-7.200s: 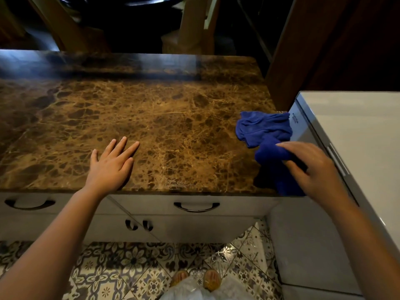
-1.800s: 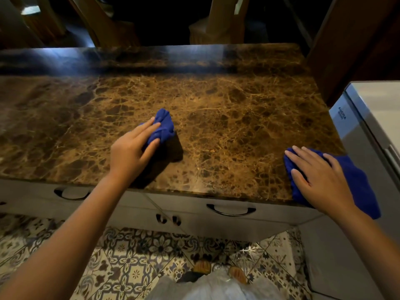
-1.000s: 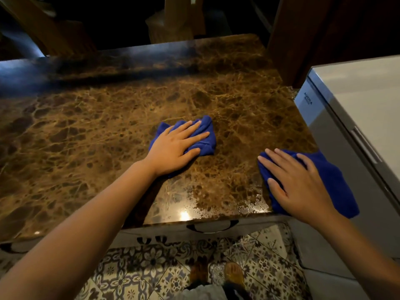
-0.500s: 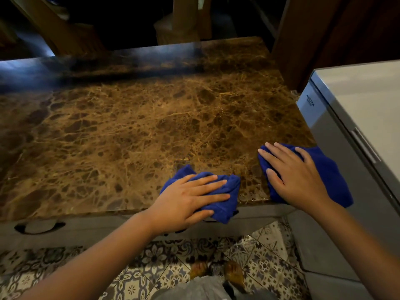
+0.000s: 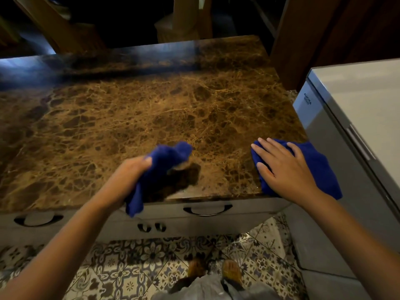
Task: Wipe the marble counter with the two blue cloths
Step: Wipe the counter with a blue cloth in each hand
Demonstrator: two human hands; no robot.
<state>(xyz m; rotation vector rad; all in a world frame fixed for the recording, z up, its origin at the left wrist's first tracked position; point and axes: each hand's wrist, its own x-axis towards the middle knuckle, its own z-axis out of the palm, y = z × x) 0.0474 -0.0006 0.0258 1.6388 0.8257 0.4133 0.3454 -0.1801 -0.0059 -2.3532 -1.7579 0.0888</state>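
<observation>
The brown marble counter [image 5: 138, 118] fills the middle of the head view. My left hand [image 5: 127, 178] grips one blue cloth [image 5: 166, 161] in a bunch, lifted just above the counter near its front edge, with one end hanging past the edge. The second blue cloth [image 5: 316, 167] lies flat on the counter's front right corner and hangs over the side. My right hand [image 5: 283, 169] rests flat on it with fingers spread.
A white appliance [image 5: 355, 118] stands right beside the counter. White drawers with dark handles [image 5: 207, 210] run below the front edge. Patterned floor tiles [image 5: 129, 267] and my feet show underneath. Wooden furniture [image 5: 186, 18] stands behind the counter in the dark.
My left hand has closed around its cloth and raised it off the front edge, bunching it up. The right hand and its cloth stay at the front right corner.
</observation>
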